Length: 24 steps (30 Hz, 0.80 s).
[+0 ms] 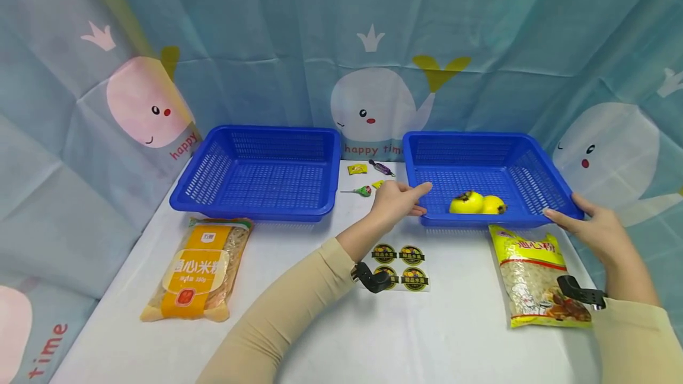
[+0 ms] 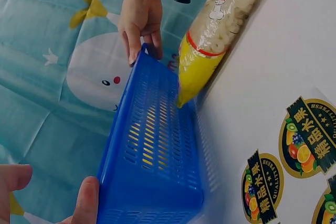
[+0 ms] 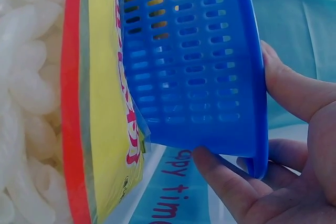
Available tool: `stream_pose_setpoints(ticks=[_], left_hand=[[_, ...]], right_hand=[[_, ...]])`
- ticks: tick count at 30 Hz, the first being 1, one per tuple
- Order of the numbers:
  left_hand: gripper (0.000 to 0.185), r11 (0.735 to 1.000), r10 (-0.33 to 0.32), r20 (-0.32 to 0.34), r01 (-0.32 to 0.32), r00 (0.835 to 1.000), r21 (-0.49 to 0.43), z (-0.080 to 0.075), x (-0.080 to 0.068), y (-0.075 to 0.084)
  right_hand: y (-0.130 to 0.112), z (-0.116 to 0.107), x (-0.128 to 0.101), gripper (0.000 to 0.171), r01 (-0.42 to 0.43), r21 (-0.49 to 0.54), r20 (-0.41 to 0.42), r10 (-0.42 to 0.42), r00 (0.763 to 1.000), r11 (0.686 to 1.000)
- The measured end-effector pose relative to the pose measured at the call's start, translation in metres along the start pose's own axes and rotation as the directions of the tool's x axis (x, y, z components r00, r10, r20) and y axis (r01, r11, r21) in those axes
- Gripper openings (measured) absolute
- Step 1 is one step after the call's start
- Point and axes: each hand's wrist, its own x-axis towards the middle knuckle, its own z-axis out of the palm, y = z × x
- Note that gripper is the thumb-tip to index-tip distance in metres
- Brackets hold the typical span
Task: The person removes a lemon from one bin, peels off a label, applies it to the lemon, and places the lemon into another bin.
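Note:
The right-hand blue plastic basket (image 1: 512, 218) holds two yellow fruits (image 1: 467, 202) near its front wall. At its front right corner my right hand (image 1: 603, 230) grips the rim, thumb on top and fingers underneath. My left hand (image 1: 397, 201) is at the front left corner. In the left wrist view one of its fingertips (image 2: 87, 195) touches the rim, while the thumb stands apart from it. A yellow bag of pasta (image 1: 533, 280) lies just in front of this basket, close below my right hand.
Another blue basket (image 1: 251, 213) stands at the left, with an orange bag of pasta (image 1: 194, 268) before it. Between the baskets lie a lollipop (image 1: 365, 191) and wrapped candies (image 1: 357, 169). A sheet of round stickers (image 1: 412, 255) lies in front. A curtain (image 1: 331, 28) hangs behind.

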Motion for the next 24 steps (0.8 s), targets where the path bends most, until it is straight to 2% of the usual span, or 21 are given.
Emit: stream_pose_setpoints(ticks=[8, 14, 19, 21, 24], left_hand=[[0.051, 1.0, -0.015, 0.011, 0.015, 1.0, 0.009, -0.002, 0.001, -0.004], [0.05, 1.0, 0.01, 0.07, -0.01, 0.997, -0.011, -0.012, -0.002, -0.005], [0.049, 0.998, 0.056, 0.123, -0.056, 0.991, 0.002, -0.033, -0.008, -0.008], [0.047, 0.997, 0.074, 0.134, -0.077, 0.988, 0.02, -0.044, -0.012, -0.01], [0.043, 0.99, 0.11, 0.141, -0.121, 0.984, 0.073, -0.064, -0.019, -0.014]], right_hand=[[-0.001, 0.002, 0.002, 0.104, 0.013, 0.001, 0.007, -0.013, 1.0, 1.0], [-0.001, -0.001, 0.002, 0.103, 0.035, -0.047, 0.006, -0.035, 0.999, 0.998], [-0.005, -0.003, 0.001, 0.105, 0.072, -0.135, -0.014, -0.075, 0.997, 0.988], [-0.008, -0.003, -0.002, 0.103, 0.109, -0.161, -0.05, -0.118, 0.992, 0.981], [-0.014, -0.002, -0.008, 0.096, 0.181, -0.197, -0.116, -0.206, 0.972, 0.964]])
